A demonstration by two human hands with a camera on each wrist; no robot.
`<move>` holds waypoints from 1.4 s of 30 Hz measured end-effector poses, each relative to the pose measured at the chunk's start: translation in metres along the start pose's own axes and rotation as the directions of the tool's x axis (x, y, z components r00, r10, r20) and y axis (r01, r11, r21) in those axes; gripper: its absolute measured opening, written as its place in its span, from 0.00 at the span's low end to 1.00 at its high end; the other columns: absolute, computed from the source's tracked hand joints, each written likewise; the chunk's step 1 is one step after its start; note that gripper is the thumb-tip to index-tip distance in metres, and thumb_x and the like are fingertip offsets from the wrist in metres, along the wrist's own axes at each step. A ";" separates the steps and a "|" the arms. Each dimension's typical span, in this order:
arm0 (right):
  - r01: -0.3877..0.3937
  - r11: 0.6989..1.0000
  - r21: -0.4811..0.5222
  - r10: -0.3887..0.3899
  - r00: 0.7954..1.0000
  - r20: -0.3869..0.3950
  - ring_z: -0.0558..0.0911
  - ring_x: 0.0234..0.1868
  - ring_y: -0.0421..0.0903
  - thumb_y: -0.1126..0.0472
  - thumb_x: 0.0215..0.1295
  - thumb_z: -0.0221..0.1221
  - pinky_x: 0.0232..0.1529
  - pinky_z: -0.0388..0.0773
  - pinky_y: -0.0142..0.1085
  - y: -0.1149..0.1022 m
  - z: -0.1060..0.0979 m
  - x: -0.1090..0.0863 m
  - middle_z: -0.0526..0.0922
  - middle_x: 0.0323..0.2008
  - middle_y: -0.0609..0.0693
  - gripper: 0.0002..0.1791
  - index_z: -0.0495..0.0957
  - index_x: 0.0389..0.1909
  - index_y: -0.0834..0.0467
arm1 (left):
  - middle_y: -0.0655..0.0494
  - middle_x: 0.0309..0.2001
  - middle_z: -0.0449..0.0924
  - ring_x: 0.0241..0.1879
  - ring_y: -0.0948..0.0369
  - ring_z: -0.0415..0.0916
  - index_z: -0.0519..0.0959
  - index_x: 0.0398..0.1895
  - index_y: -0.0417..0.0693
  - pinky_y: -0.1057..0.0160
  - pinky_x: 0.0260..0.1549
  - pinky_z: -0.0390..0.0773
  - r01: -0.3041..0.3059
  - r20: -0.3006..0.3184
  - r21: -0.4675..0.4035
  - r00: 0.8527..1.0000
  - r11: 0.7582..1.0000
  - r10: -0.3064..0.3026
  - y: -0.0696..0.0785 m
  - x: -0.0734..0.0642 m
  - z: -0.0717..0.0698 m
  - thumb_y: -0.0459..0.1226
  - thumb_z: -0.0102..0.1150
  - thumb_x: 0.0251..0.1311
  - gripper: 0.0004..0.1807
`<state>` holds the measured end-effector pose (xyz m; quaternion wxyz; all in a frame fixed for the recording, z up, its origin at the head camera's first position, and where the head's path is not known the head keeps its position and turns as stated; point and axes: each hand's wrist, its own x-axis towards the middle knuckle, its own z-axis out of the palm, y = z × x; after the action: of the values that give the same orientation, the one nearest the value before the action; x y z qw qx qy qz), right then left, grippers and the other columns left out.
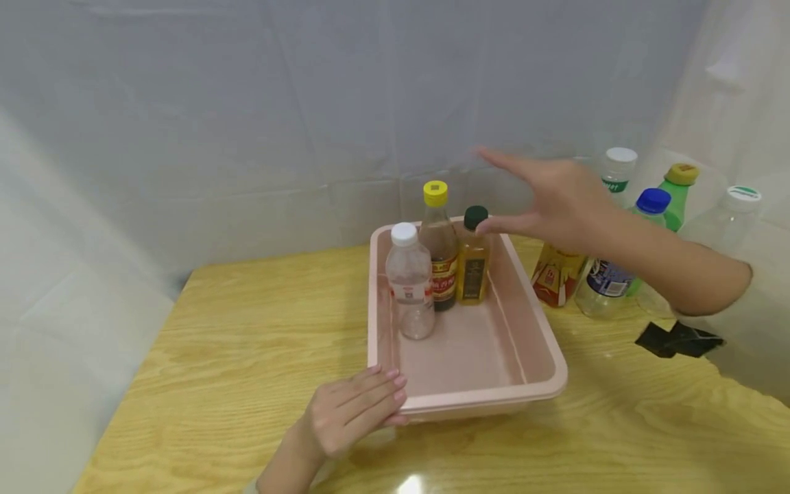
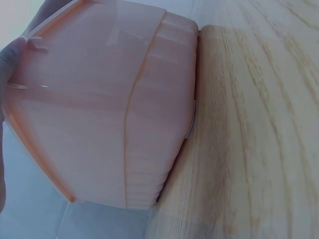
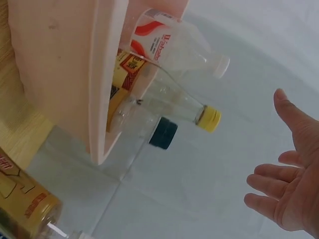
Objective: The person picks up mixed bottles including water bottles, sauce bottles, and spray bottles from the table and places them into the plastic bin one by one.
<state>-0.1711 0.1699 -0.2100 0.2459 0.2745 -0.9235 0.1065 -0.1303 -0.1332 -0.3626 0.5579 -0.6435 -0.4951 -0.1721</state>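
My left hand (image 1: 354, 412) holds the near left corner of a pink plastic tub (image 1: 481, 394), its fingers over the rim and the thumb against the outer side. Three bottles stand in the tub: a clear bottle (image 1: 412, 302) with a white cap, a vinegar-like bottle (image 1: 443, 274) with a yellow cap, and a small bottle (image 1: 474, 271) of amber liquid with a dark green cap. My right hand (image 1: 555, 199) hangs in the air above and right of these, thumb and fingers spread, holding nothing. In the right wrist view the hand (image 3: 294, 174) is apart from the bottle caps.
Right of the tub stand several bottles, partly behind my right forearm: a gold-and-red labelled one (image 1: 555, 278), a blue-capped one (image 1: 607, 281), a green one (image 1: 677, 195) and white-capped clear ones (image 1: 619, 165). The wooden table (image 1: 259, 343) meets a pale sheet (image 1: 278, 137) behind.
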 end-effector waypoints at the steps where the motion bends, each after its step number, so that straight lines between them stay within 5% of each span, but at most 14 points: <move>1: -0.001 1.000 -0.006 0.001 1.000 -0.015 0.63 0.10 0.39 0.45 0.47 0.71 0.15 0.68 0.31 0.003 0.000 -0.002 0.76 0.58 0.58 0.49 0.60 0.70 0.53 | 0.47 0.26 0.85 0.28 0.57 0.85 0.82 0.27 0.39 0.66 0.30 0.88 0.001 -0.001 -0.001 1.000 1.000 -0.001 0.000 0.001 0.000 0.40 0.62 0.58 0.12; 9: -0.115 0.993 0.005 0.115 0.993 -0.036 0.54 0.07 0.39 0.44 0.46 0.72 0.11 0.59 0.29 0.022 -0.010 -0.020 0.73 0.61 0.58 0.50 0.60 0.70 0.51 | 0.47 0.25 0.85 0.27 0.58 0.84 0.82 0.26 0.40 0.66 0.29 0.87 -0.005 0.004 -0.001 1.000 1.000 0.005 -0.001 0.004 -0.002 0.40 0.61 0.59 0.12; 16: -0.083 0.996 -0.014 0.080 0.985 -0.151 0.51 0.09 0.36 0.36 0.44 0.68 0.14 0.59 0.30 0.041 -0.014 -0.033 0.77 0.57 0.60 0.49 0.66 0.66 0.56 | 0.47 0.26 0.85 0.28 0.57 0.84 0.83 0.26 0.39 0.66 0.29 0.88 0.006 -0.004 -0.002 1.000 1.000 -0.006 0.000 0.002 -0.002 0.40 0.62 0.58 0.11; 18: -0.108 0.994 0.010 0.108 0.981 -0.162 0.68 0.11 0.40 0.38 0.45 0.69 0.21 0.75 0.34 0.046 -0.015 -0.037 0.75 0.59 0.59 0.48 0.66 0.66 0.56 | 0.47 0.26 0.85 0.28 0.57 0.84 0.82 0.26 0.39 0.66 0.30 0.88 0.008 -0.002 0.001 1.000 1.000 -0.008 0.000 0.003 -0.001 0.40 0.61 0.59 0.11; 20: -0.150 0.988 0.024 0.152 0.974 -0.167 0.80 0.20 0.50 0.43 0.45 0.71 0.29 0.80 0.37 0.050 -0.016 -0.041 0.74 0.60 0.59 0.47 0.65 0.67 0.55 | 0.47 0.26 0.85 0.28 0.57 0.84 0.82 0.26 0.40 0.66 0.30 0.88 0.011 0.001 0.005 1.000 1.000 -0.011 0.000 0.003 -0.002 0.40 0.61 0.59 0.12; 23: -0.221 0.975 0.026 0.222 0.962 -0.158 0.82 0.33 0.62 0.49 0.46 0.73 0.37 0.83 0.46 0.054 -0.017 -0.047 0.72 0.62 0.59 0.46 0.64 0.68 0.54 | 0.47 0.26 0.85 0.28 0.58 0.84 0.82 0.26 0.40 0.66 0.30 0.87 0.017 0.005 0.005 1.000 1.000 -0.017 0.000 0.004 -0.002 0.40 0.61 0.59 0.12; 25: -0.262 0.965 -0.010 0.257 0.954 -0.152 0.78 0.20 0.56 0.48 0.48 0.72 0.29 0.79 0.40 0.057 -0.018 -0.052 0.72 0.62 0.59 0.46 0.63 0.68 0.53 | 0.47 0.25 0.85 0.27 0.58 0.84 0.82 0.26 0.40 0.66 0.30 0.87 0.014 0.004 0.006 1.000 1.000 -0.014 0.000 0.004 -0.003 0.40 0.61 0.59 0.11; 26: -0.283 0.959 -0.014 0.278 0.950 -0.144 0.78 0.21 0.57 0.47 0.49 0.71 0.33 0.82 0.46 0.058 -0.018 -0.054 0.72 0.62 0.59 0.46 0.62 0.69 0.53 | 0.47 0.25 0.85 0.27 0.58 0.84 0.82 0.26 0.40 0.66 0.30 0.87 0.012 0.005 0.008 1.000 1.000 -0.012 0.000 0.004 -0.003 0.40 0.61 0.59 0.12; 28: -0.316 0.948 -0.033 0.310 0.942 -0.132 0.71 0.14 0.51 0.45 0.50 0.70 0.31 0.80 0.42 0.062 -0.018 -0.058 0.71 0.62 0.59 0.46 0.61 0.69 0.53 | 0.47 0.25 0.85 0.27 0.58 0.84 0.82 0.26 0.40 0.66 0.30 0.87 0.012 0.006 0.007 1.000 1.000 -0.012 0.000 0.005 -0.003 0.40 0.61 0.59 0.12; 32: -0.347 0.934 -0.084 0.333 0.932 -0.147 0.61 0.10 0.45 0.42 0.51 0.68 0.18 0.71 0.36 0.071 -0.017 -0.064 0.74 0.59 0.62 0.46 0.62 0.69 0.53 | 0.48 0.25 0.85 0.27 0.58 0.84 0.82 0.25 0.41 0.67 0.29 0.87 0.013 0.005 0.011 1.000 1.000 -0.013 0.001 0.004 -0.004 0.41 0.61 0.59 0.12; 34: -0.338 0.932 -0.128 0.317 0.934 -0.163 0.54 0.08 0.43 0.42 0.51 0.68 0.14 0.58 0.32 0.076 -0.017 -0.067 0.75 0.57 0.64 0.45 0.63 0.68 0.53 | 0.48 0.25 0.85 0.27 0.58 0.84 0.82 0.25 0.41 0.67 0.29 0.87 0.013 0.003 0.011 1.000 1.000 -0.014 0.001 0.004 -0.003 0.41 0.61 0.59 0.12; 37: -0.357 0.921 -0.158 0.335 0.930 -0.148 0.59 0.09 0.46 0.41 0.53 0.66 0.12 0.60 0.32 0.081 -0.017 -0.072 0.74 0.58 0.65 0.45 0.62 0.69 0.54 | 0.48 0.25 0.85 0.27 0.58 0.84 0.82 0.25 0.41 0.67 0.29 0.87 0.013 0.002 0.011 1.000 1.000 -0.013 0.001 0.004 -0.003 0.41 0.61 0.59 0.12; 40: -0.411 0.895 -0.172 0.394 0.911 -0.123 0.77 0.23 0.61 0.39 0.56 0.64 0.16 0.75 0.42 0.085 -0.016 -0.079 0.70 0.61 0.65 0.45 0.61 0.69 0.55 | 0.48 0.25 0.85 0.27 0.58 0.84 0.82 0.26 0.41 0.67 0.29 0.87 0.019 0.006 0.007 1.000 1.000 -0.019 0.001 0.005 -0.003 0.41 0.60 0.59 0.12; 42: -0.451 0.876 -0.170 0.436 0.892 -0.119 0.78 0.39 0.68 0.38 0.57 0.62 0.23 0.79 0.51 0.088 -0.016 -0.085 0.68 0.62 0.66 0.45 0.60 0.69 0.57 | 0.48 0.25 0.85 0.27 0.59 0.84 0.82 0.26 0.41 0.67 0.29 0.87 0.022 0.010 0.007 1.000 1.000 -0.022 0.002 0.005 -0.002 0.41 0.60 0.60 0.12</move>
<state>-0.1523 0.2866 -0.2457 0.2758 0.0258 -0.9575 0.0803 -0.1263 -0.1328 -0.3594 0.5557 -0.6369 -0.5055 -0.1734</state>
